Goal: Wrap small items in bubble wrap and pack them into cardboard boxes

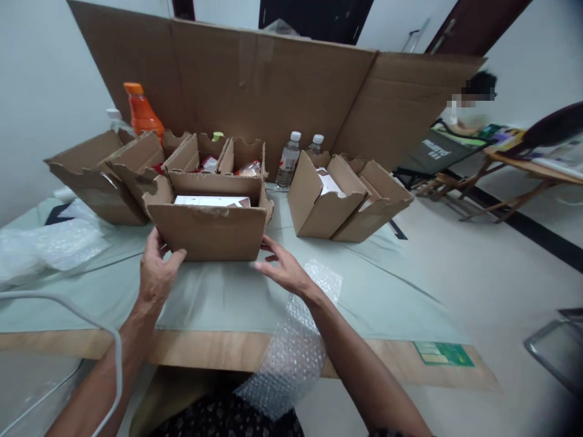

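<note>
An open cardboard box (209, 229) stands on the pale green cloth in front of me, with a white flat item (209, 201) inside it. My left hand (157, 273) rests against the box's lower left corner, thumb on the front face, fingers curled round the side. My right hand (285, 267) lies at the lower right corner with fingers stretched out, touching the box's side. A sheet of bubble wrap (296, 346) lies under my right forearm and hangs over the table's front edge.
More open boxes stand at the left (102, 176), behind (214, 155) and to the right (346, 200). An orange bottle (141, 112) and two water bottles (289, 161) stand by a tall cardboard screen (273, 91). Plastic wrap (50, 246) lies far left. A person sits at far right.
</note>
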### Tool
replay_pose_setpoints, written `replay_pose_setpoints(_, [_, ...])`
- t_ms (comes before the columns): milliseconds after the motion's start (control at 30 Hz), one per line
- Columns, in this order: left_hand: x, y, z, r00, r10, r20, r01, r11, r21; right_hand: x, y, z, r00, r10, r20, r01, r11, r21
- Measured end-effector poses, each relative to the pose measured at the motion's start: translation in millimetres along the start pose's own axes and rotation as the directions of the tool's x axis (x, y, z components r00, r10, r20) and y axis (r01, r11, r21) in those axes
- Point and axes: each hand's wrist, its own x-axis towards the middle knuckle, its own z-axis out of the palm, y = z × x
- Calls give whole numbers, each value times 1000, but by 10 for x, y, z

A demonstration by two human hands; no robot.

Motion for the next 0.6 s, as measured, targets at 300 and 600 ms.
replay_pose_setpoints(300, [-848, 304, -453, 872, 237, 429, -373, 889, 266, -1793, -365, -563, 1000, 20, 19, -8, 885, -465])
replay_pose_setpoints(600, [-1367, 543, -142, 423, 323, 847, -509, 857, -72, -2561, -29, 725, 1000, 7, 1, -4, 705, -709])
